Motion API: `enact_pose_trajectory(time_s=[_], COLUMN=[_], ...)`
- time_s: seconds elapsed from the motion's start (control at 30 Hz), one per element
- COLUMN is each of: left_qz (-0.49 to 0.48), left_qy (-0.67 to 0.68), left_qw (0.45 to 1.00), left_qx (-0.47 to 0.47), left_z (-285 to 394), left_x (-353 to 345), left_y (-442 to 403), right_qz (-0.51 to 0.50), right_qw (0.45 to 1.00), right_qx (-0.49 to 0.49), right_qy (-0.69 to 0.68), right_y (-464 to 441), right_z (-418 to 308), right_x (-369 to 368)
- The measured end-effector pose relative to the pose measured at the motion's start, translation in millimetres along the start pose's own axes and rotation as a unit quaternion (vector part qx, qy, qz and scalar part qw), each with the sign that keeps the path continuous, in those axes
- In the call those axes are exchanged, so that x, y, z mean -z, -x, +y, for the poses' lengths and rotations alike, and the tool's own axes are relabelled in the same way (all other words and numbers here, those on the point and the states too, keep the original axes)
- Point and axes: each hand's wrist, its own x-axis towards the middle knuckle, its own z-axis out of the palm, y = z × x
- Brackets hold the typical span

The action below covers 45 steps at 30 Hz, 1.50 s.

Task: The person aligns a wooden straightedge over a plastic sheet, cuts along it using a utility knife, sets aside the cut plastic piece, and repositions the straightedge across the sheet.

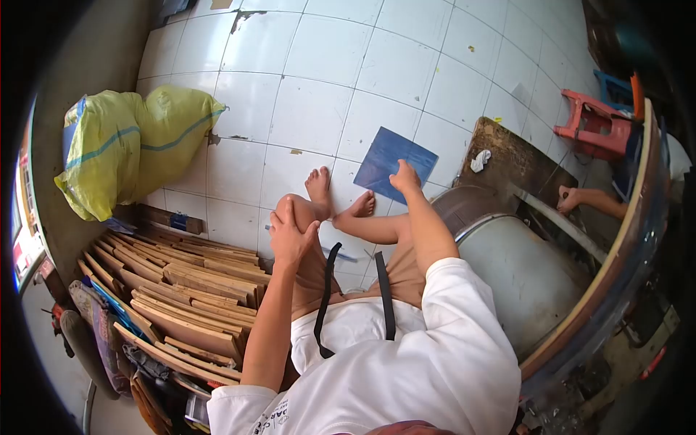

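My left hand [288,233] rests on my left knee with its fingers spread and nothing in it. Over the blue square sheet [380,156] on the tiled floor is my right hand [406,177], its fingers curled downward and the thumb out to the side. Whether those fingers pinch something or only touch the sheet is hidden under the hand. The sheet lies just beyond my bare right foot [362,204], flat and turned at an angle to the tiles.
Stacked wooden boards [196,290] fill the left side, below bulging yellow sacks [138,148]. A large metal drum [518,268] stands at my right, by a worn wooden board [507,156] with a white scrap [480,160]. Farther right are a red stool [594,127] and another person's foot [569,199].
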Motion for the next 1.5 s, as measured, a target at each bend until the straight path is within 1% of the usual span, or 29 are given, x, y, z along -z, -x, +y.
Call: enact_pose_trajectory(time_s=[0.07,0.1,0.17,0.2,0.27,0.3,0.4,0.43,0.5,0.57,0.63,0.77,0.83,0.9,0.93,0.97,1.0,1.03,1.07,1.1,1.17,1.2,1.27,1.3,1.33,1.37,1.4,1.43,1.5], left_qz=[0.106,0.105,0.17,0.169,0.198,0.197,0.231,0.234,0.236,0.246,0.212,0.156,0.093,0.064,0.035,0.009,0.028,0.026,0.026,0.048,-0.001,0.013,0.034,0.041,0.026,0.011,-0.024,-0.02,0.009], left_qy=[0.03,0.036,0.039,0.043,0.016,0.017,0.015,0.008,-0.002,-0.005,0.004,0.02,0.056,0.096,0.153,0.211,0.216,0.289,0.358,0.363,0.484,0.49,0.534,0.539,0.645,0.74,0.828,0.831,0.848], left_qw=[0.994,0.994,0.985,0.984,0.98,0.98,0.972,0.971,0.971,0.967,0.976,0.987,0.994,0.993,0.987,0.976,0.975,0.955,0.93,0.928,0.873,0.869,0.825,0.821,0.748,0.661,0.56,0.556,0.52], left_qx=[0.008,0.018,0.013,0.021,-0.016,-0.011,-0.029,-0.035,-0.037,-0.061,-0.045,-0.025,-0.002,-0.011,-0.029,-0.048,-0.04,-0.06,-0.082,-0.074,0.065,0.068,0.182,0.185,0.156,0.121,0.026,0.021,-0.103], left_z=[-6.1,-5.5,3.4,6.4,10.6,10.1,9.7,10.0,8.6,5.0,8.7,2.1,-3.4,-21.5,-33.9,-46.3,-61.1,-75.7,-83.9,-84.2,-78.0,-76.3,-71.7,-70.1,-67.8,-67.5,-71.1,-71.9,-71.5], left_x=[-12.0,-14.1,-13.8,-15.1,-19.6,-22.8,-26.2,-25.3,-26.0,-24.0,-14.5,3.1,19.8,24.1,29.6,34.3,23.6,8.2,12.1,31.6,59.2,75.8,107.5,121.9,142.5,156.5,166.9,174.2,197.2], left_y=[-21.4,-28.1,-46.0,-56.0,-71.6,-78.1,-90.9,-91.9,-93.4,-93.2,-89.3,-70.1,-52.5,-31.2,-17.8,-6.2,1.0,5.4,16.9,32.9,67.8,77.2,99.6,120.2,136.9,146.6,153.0,161.3,175.8], right_qz=[0.015,0.01,0.033,0.029,0.09,0.087,0.152,0.15,0.09,0.086,-0.008,-0.046,-0.021,0.071,0.074,0.123,0.168,0.166,0.193,0.218,0.219,0.164,0.102,0.089,0.085,0.031,-0.023,-0.025,-0.146], right_qw=[0.999,0.998,0.998,0.998,0.993,0.993,0.973,0.973,0.974,0.973,0.977,0.962,0.953,0.957,0.953,0.952,0.943,0.936,0.926,0.912,0.875,0.823,0.779,0.758,0.755,0.732,0.706,0.706,0.634], right_qx=[0.019,0.024,0.028,0.033,0.045,0.048,0.07,0.073,0.064,0.092,0.124,0.199,0.235,0.246,0.261,0.274,0.287,0.31,0.314,0.317,0.349,0.368,0.398,0.409,0.417,0.385,0.346,0.353,0.284], right_qy=[0.044,0.052,0.043,0.049,0.063,0.066,0.159,0.161,0.199,0.193,0.171,0.183,0.191,0.134,0.133,0.062,-0.009,-0.009,-0.075,-0.143,-0.255,-0.402,-0.474,-0.5,-0.499,-0.561,-0.617,-0.614,-0.704], right_y=[-55.7,-85.1,-148.8,-174.4,-214.0,-226.3,-224.7,-226.2,-227.3,-241.2,-232.9,-138.2,-78.8,-10.2,24.3,56.8,89.0,122.0,155.3,185.6,254.4,271.5,322.7,349.7,364.8,375.9,384.9,390.8,398.9], right_z=[-8.0,-7.5,-7.9,-7.6,-3.6,0.1,2.0,-4.7,-5.7,6.5,9.9,-16.8,-33.6,-57.6,-68.5,-80.8,-93.2,-107.4,-121.1,-138.5,-172.1,-181.8,-203.8,-215.4,-223.5,-231.7,-236.9,-241.9,-257.1], right_x=[-22.1,-38.5,-67.7,-79.4,-100.5,-113.1,-128.9,-120.8,-106.2,-93.2,-70.5,-25.4,-8.8,20.1,34.2,49.2,64.7,81.7,99.5,118.6,164.1,176.3,222.1,239.9,248.1,255.3,259.6,257.9,245.3])
